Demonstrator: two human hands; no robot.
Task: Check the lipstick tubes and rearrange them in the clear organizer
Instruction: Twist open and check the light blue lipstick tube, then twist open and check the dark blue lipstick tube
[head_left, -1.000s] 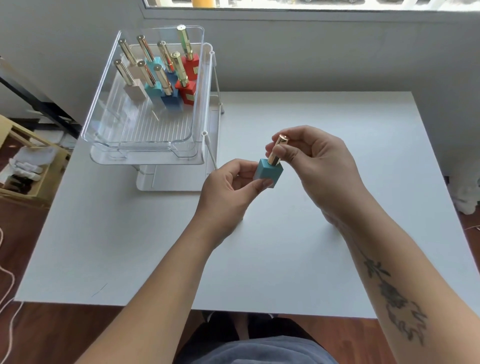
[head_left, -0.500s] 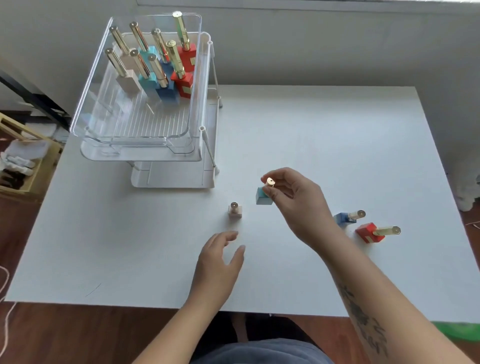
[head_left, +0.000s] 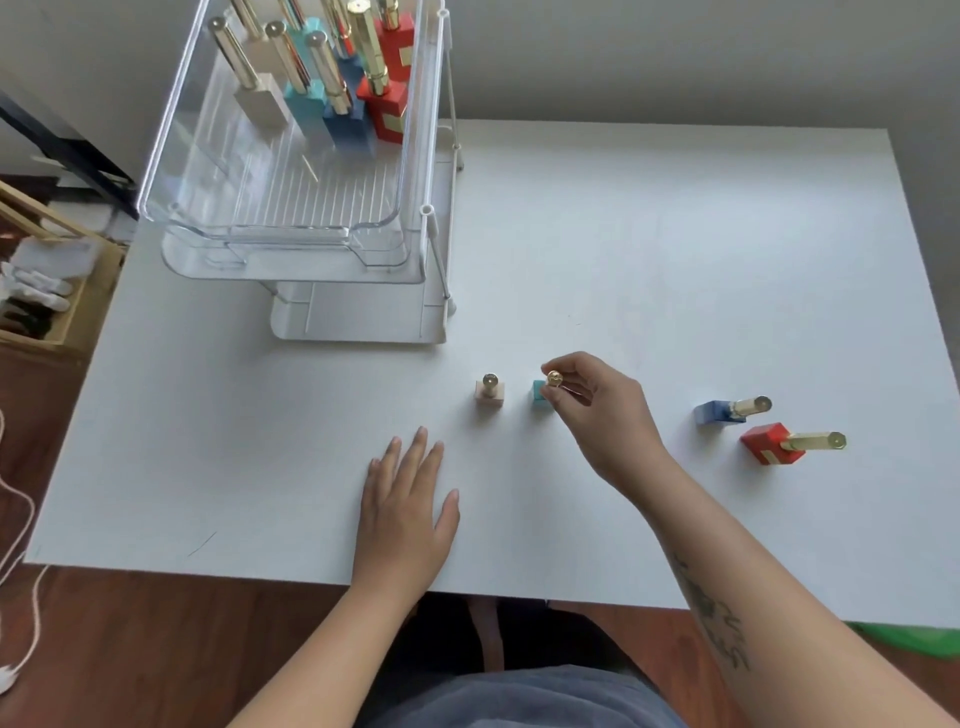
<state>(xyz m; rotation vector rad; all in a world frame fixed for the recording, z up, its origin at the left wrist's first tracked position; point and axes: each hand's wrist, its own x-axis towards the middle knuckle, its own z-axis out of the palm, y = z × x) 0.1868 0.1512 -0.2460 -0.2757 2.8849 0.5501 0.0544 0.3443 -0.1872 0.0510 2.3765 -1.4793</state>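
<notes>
Teal lipstick tube (head_left: 540, 397) stands upright on the table beside a beige tube (head_left: 489, 393).

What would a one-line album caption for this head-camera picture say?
Right hand pinches a teal lipstick upright on the table.

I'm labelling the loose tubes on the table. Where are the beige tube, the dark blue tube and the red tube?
beige tube (head_left: 489, 395): head view, on its square base.
dark blue tube (head_left: 714, 412): head view, on its blue base.
red tube (head_left: 770, 442): head view, on its red base.
</notes>
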